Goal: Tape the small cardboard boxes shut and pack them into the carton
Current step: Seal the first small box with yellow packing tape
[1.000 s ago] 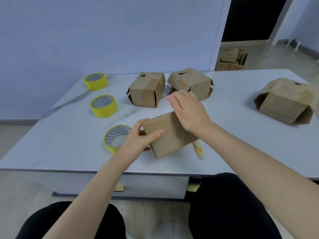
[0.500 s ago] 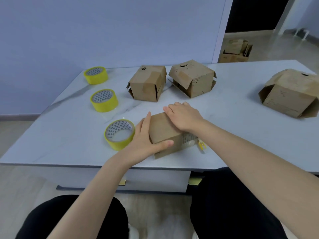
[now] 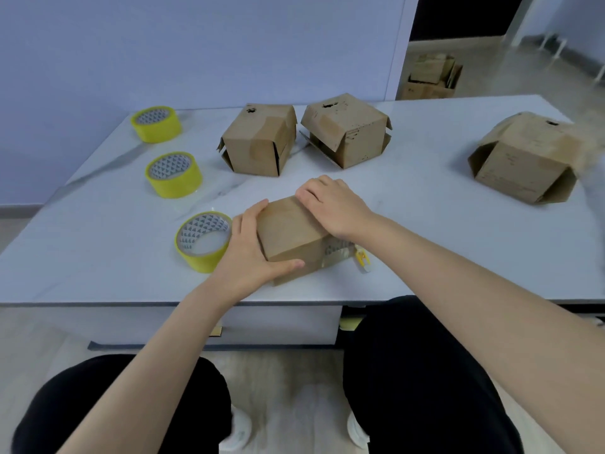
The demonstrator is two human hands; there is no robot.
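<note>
From the head view, your left hand (image 3: 249, 257) clasped the near-left corner of the plain brown small box (image 3: 288, 235) at the table's (image 3: 425, 231) near edge, and your right hand (image 3: 334, 208) pressed palm-down on its top, gripping nothing. A hollow yellow tape roll (image 3: 203, 242) sat just beside it at 9 o'clock, and a small yellow tool (image 3: 361, 259) at 3 o'clock. A creased, loose-flapped box (image 3: 258, 142) stood at 12 o'clock.

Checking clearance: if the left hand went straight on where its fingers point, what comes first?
Gripping the near box, the left hand would probably meet the rear-left box, across bare tabletop; depth uncertain.
</note>
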